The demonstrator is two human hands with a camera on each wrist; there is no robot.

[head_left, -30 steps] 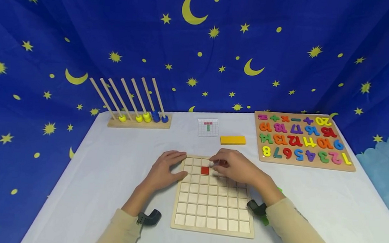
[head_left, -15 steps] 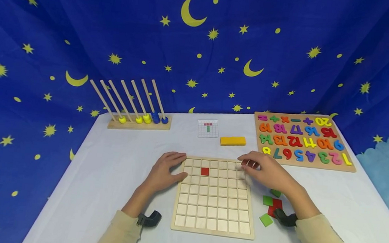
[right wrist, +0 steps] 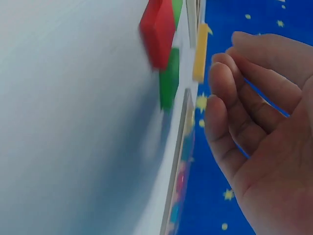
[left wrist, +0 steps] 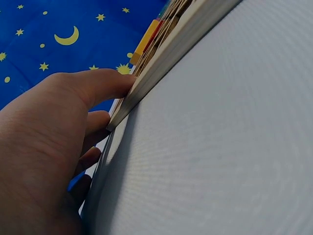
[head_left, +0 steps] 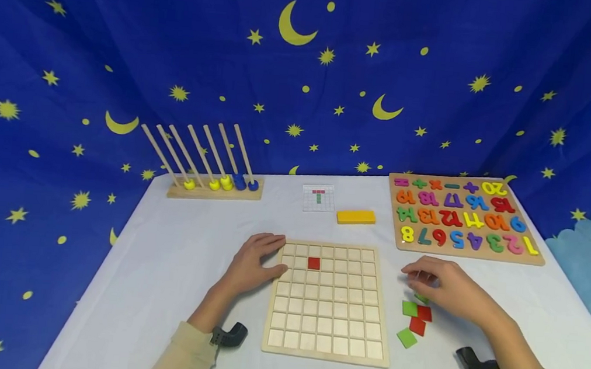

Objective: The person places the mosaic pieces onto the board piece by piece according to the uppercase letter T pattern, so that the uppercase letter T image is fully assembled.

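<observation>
A wooden grid board lies on the table with one red square tile in its second row from the top. My left hand rests at the board's left edge, fingertips by the far corner and thumb on the rim. Right of the board, my right hand is raised over a small group of tiles, its fingers loosely bent with nothing between them. Under and before it lie red tiles and green tiles; one green tile is partly hidden by the hand.
Behind the board lie a card with a T pattern and a yellow block. A number puzzle board is at the back right. A bead stand with upright rods stands at the back left, before a starry blue curtain.
My right hand has moved from beside the red tile on the board rightward to above the loose tiles, uncovering the board. The left hand stays at the board's edge.
</observation>
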